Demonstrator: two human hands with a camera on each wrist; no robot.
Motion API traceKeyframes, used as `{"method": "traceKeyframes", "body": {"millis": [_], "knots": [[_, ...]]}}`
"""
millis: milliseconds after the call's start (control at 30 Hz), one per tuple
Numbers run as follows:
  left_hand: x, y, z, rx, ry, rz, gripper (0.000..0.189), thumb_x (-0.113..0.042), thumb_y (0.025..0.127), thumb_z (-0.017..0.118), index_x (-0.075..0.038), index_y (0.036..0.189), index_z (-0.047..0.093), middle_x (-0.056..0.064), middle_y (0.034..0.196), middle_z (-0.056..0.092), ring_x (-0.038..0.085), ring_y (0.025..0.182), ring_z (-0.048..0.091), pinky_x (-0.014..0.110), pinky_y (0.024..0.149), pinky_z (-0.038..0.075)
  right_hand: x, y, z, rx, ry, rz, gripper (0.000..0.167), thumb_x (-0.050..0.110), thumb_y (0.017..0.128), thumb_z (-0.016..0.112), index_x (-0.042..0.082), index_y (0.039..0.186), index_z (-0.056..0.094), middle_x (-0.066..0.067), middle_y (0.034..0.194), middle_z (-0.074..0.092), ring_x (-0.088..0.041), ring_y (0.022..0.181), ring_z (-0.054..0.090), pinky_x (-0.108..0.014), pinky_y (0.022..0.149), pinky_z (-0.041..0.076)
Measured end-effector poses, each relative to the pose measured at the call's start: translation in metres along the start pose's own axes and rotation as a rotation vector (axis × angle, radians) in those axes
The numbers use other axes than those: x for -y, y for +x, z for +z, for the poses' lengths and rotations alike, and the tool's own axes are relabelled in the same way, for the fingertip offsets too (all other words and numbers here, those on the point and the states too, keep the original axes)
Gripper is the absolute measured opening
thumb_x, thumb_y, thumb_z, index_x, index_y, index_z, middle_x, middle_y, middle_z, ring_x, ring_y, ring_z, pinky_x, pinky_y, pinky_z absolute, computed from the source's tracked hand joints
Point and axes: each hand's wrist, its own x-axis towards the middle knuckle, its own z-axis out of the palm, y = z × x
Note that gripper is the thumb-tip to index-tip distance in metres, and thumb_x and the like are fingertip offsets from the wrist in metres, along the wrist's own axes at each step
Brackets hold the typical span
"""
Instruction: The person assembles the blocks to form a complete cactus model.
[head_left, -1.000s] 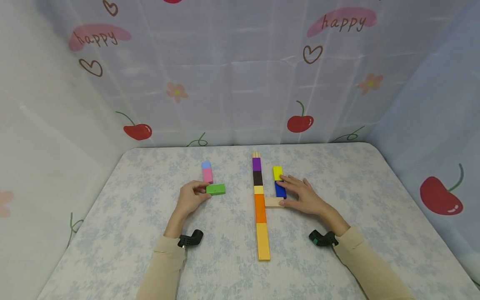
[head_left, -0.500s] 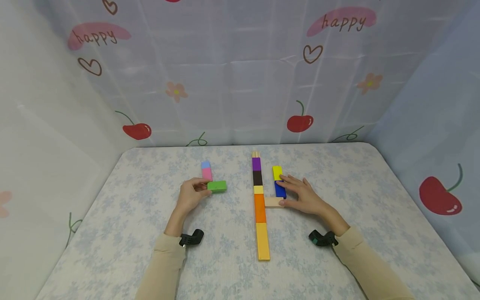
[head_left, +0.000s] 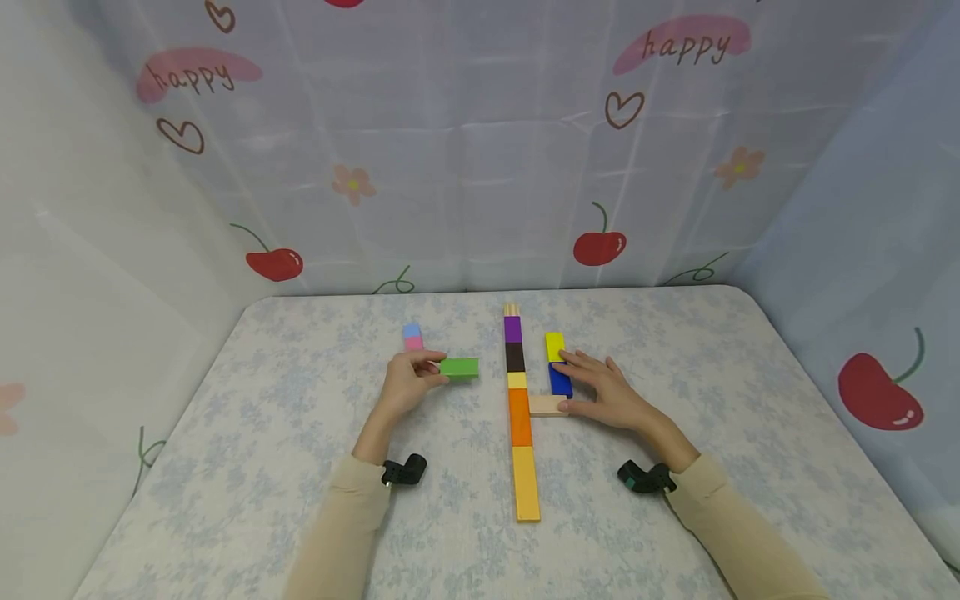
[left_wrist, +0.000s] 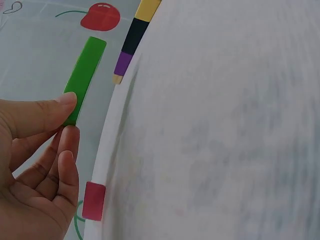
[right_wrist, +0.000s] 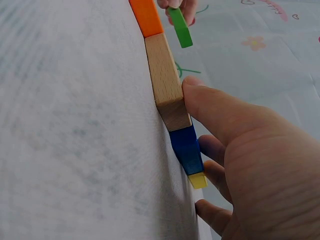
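Observation:
My left hand point(head_left: 408, 383) pinches one end of a green block point(head_left: 460, 368) between thumb and fingers. In the left wrist view the green block point(left_wrist: 87, 72) appears raised above the table. The fingers of my right hand point(head_left: 611, 392) are spread and fairly straight. Its thumb touches a plain wooden block point(head_left: 544, 406), and its fingertips rest by a blue block point(head_left: 560, 382) and a yellow block point(head_left: 554, 345). The wooden block butts sideways against an orange block point(head_left: 521, 417) in the middle row.
Above and below the orange block, the row includes a purple block point(head_left: 513, 329), a dark block point(head_left: 515, 357), a small pale yellow block point(head_left: 517, 380) and a long yellow block point(head_left: 527, 483). Behind my left hand lie a pink block point(head_left: 413, 343) and a light blue block point(head_left: 412, 330).
My left hand has carried the green block away from the pink block, rightward toward the middle row. The right hand has stayed in place.

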Motion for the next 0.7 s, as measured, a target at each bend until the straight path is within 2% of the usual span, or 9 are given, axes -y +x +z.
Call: {"method": "traceKeyframes", "body": {"millis": [133,333,700], "knots": [[-0.004,0.004,0.012,0.011,-0.020,0.007,0.037,-0.001,0.080,0.078,-0.004,0.116,0.072,0.012,0.093,0.068,0.018,0.080,0.063,0.028,0.072,0.055,0.001,0.000,0.000,0.002,0.001,0.003,0.065,0.039,0.087,0.072,0.013,0.143,0.053,-0.015,0.156,0.037,-0.041,0.146,0.025,-0.074,0.111,0.002],[-0.009,0.009,0.028,0.018,-0.049,0.024,0.037,0.002,0.077,0.079,-0.001,0.113,0.072,0.014,0.091,0.067,0.017,0.079,0.063,0.027,0.071,0.054,0.002,0.000,-0.001,0.012,0.009,0.004,0.066,0.039,0.086,0.073,0.013,0.143,0.052,-0.015,0.156,0.036,-0.041,0.147,0.024,-0.073,0.112,0.001],[-0.006,0.014,0.041,-0.002,-0.035,0.033,0.033,0.002,0.076,0.080,-0.002,0.108,0.074,0.012,0.086,0.069,0.015,0.076,0.062,0.025,0.070,0.053,0.001,0.001,-0.001,0.023,0.010,0.017,0.067,0.041,0.086,0.072,0.014,0.144,0.051,-0.014,0.157,0.036,-0.041,0.147,0.023,-0.073,0.112,0.000]]}}
